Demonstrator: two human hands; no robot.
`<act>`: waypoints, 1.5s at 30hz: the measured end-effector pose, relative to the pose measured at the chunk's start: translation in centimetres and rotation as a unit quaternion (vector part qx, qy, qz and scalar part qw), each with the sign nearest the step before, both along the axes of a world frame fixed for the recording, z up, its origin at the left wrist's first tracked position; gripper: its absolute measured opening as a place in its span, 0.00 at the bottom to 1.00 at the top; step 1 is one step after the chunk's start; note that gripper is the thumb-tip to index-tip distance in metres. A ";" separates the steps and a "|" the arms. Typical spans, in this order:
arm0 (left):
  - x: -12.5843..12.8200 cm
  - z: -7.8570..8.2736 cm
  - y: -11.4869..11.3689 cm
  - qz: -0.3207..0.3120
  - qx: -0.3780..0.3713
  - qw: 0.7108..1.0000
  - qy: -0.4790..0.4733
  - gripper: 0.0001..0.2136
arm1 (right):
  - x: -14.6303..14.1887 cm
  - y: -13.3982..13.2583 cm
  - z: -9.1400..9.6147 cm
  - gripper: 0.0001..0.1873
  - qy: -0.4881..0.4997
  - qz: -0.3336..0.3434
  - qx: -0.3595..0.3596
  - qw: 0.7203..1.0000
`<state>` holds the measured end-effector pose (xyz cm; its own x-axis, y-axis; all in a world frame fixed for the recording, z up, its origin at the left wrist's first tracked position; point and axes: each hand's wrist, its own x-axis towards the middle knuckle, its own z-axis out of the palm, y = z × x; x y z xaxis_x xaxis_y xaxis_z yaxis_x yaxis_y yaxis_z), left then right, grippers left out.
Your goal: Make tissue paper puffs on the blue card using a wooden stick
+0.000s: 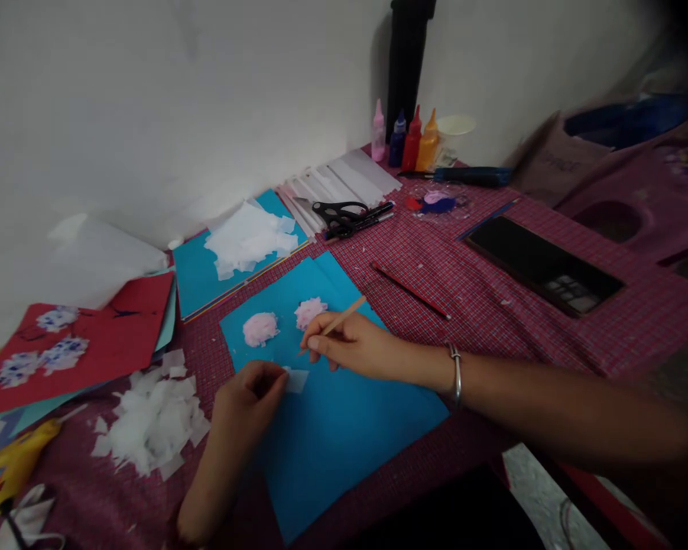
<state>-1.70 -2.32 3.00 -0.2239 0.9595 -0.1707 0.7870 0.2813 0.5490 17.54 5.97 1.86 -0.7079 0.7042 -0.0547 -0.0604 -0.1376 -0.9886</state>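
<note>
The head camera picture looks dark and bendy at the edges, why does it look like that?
Head view: the light is dim, the corners go dark, most at the top right, and the far edges look smeared. The table edge curves from the wide lens. The middle is clearest: the right hand holding a stick and the left hand pinching a white paper square on the blue sheet.

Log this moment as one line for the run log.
left hand: pinching white paper square | right hand: holding wooden stick | blue sheet: two pink tufts
</note>
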 end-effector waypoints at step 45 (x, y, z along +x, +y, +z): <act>-3.6 -2.6 -2.9 -0.059 0.128 0.987 0.075 0.10 | -1.7 -0.8 -0.6 0.12 -0.161 0.089 0.117 0.976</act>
<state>-5.26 -5.21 0.40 -0.1127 0.9878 0.1074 0.8843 0.0504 0.4643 15.88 5.19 1.23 -0.7930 0.5914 -0.1460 0.2619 0.1145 -0.9583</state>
